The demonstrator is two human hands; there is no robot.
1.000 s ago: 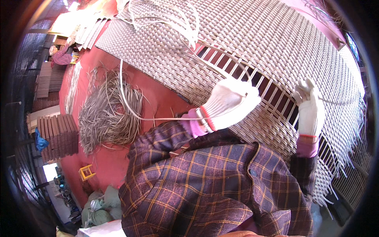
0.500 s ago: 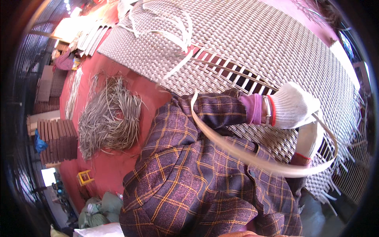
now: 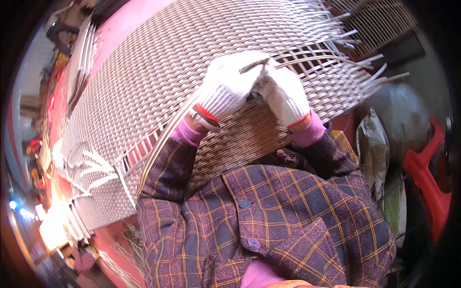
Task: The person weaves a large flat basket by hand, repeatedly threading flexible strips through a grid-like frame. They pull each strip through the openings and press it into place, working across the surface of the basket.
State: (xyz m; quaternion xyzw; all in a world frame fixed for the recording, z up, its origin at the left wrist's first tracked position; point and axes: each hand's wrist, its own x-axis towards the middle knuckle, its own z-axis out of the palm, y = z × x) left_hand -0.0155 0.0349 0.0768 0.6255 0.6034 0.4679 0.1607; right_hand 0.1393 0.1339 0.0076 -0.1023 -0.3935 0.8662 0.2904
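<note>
A large woven panel of flat grey-beige strips lies in front of me, with a narrow unwoven gap of bare crosswise strips at its left and more open lattice near its right end. Both my hands wear white knit gloves with red cuffs and meet over the panel. A long weaving strip passes from my left forearm up to my left hand, whose fingers are closed on it. Against those fingertips, my right hand pinches the strip too. Glove fabric partly hides the grip. Strip lengths arch beyond it to the right.
Loose strip ends stick out from the panel's right edge. A bundle of white strips rests on its left part. To the right stand a red plastic object and a whitish sack. Red floor shows behind.
The view has swung toward the panel's right end. My left hand, earlier stretched out with the strip looping below it, is now close beside my right hand. The strip trails along my left arm.
</note>
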